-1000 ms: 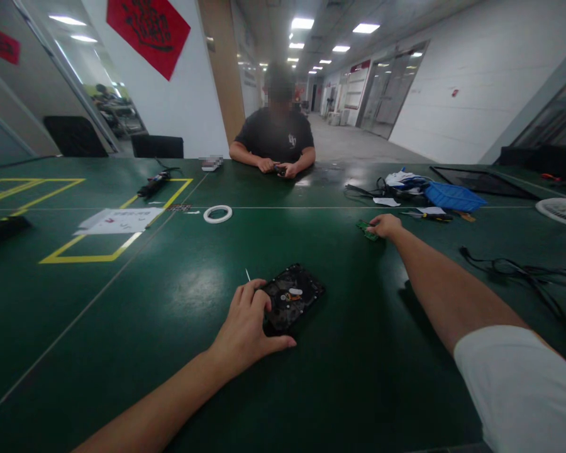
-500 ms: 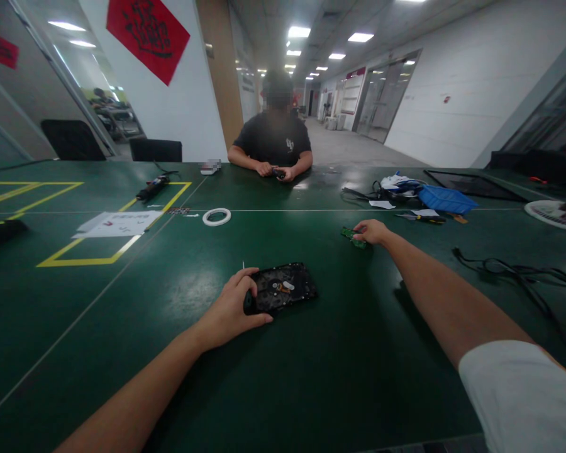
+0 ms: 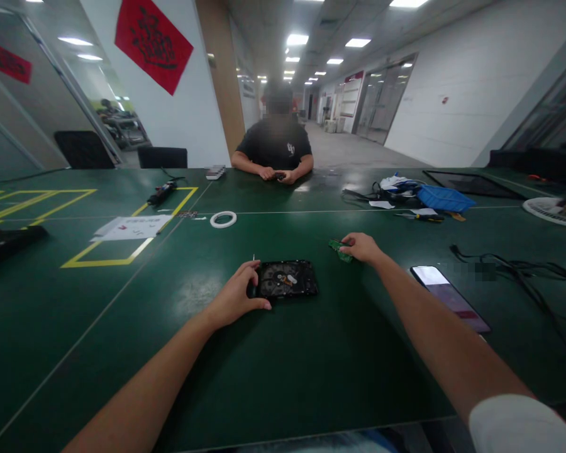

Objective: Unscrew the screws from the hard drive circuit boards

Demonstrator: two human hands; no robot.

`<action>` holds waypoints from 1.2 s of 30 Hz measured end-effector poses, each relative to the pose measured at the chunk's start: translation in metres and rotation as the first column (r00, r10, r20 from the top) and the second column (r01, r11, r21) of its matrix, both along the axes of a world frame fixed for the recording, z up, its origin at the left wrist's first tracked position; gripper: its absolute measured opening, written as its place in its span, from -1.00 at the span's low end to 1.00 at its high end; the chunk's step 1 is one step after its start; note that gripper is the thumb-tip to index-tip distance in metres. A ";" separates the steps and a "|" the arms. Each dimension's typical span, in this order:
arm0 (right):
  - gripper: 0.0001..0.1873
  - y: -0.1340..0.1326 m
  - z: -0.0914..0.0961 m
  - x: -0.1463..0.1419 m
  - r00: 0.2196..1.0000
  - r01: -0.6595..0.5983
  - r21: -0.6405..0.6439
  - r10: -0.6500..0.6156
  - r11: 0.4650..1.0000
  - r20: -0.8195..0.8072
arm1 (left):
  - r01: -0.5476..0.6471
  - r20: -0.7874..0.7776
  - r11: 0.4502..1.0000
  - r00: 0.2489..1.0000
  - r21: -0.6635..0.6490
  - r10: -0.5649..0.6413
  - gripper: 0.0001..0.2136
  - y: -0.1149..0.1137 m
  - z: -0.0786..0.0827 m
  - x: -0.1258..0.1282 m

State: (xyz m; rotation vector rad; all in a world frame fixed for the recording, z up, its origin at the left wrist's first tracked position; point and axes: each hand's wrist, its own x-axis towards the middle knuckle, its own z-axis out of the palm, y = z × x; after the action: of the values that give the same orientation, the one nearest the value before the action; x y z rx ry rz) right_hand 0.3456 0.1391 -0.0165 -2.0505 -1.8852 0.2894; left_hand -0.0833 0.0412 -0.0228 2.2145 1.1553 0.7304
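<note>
My left hand (image 3: pixel 236 292) is closed round the left end of a black hard drive (image 3: pixel 290 280), thumb along the near edge and fingers over the far edge. The drive's bare side faces up, showing a round hub and a small orange strip. A thin pale tip (image 3: pixel 253 257) sticks up behind my left fingers; what it belongs to is hidden. To the right of the drive, my right hand (image 3: pixel 362 248) pinches a small green circuit board (image 3: pixel 342 250) just over or on the table.
A lit phone (image 3: pixel 448 297) lies beside my right forearm, with black cables (image 3: pixel 519 269) farther right. Behind are a screwdriver (image 3: pixel 424 218), a blue tray (image 3: pixel 446 198), a white tape ring (image 3: pixel 223 219) and paper sheets (image 3: pixel 134 228). Across the table sits a person (image 3: pixel 276 145).
My right hand has moved left and slightly nearer with the circuit board. The hard drive sits straighter in my left hand. The view has shifted, and the phone now shows beside my forearm.
</note>
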 end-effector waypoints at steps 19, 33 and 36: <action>-0.57 -0.049 -0.028 -0.011 0.852 0.295 0.120 -0.205 0.948 -0.481 | -0.057 -0.043 0.998 0.997 -0.011 0.057 -0.60 0.004 0.003 -0.007; -0.40 -0.059 -0.007 -0.012 0.592 0.310 0.014 -0.182 0.951 -0.785 | -0.244 0.057 0.970 0.968 0.016 0.243 -0.78 0.007 -0.008 -0.007; -0.42 -0.066 -0.001 -0.027 0.499 0.234 -0.011 -0.130 0.972 -0.857 | -0.274 0.042 0.961 0.961 0.024 0.273 -0.63 0.008 -0.010 -0.006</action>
State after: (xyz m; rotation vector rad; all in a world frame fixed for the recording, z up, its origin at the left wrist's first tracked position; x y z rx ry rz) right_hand 0.3188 0.0735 -0.0177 -1.5206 -1.0058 0.9302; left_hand -0.0891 0.0494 -0.0331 2.0765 1.4579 0.9022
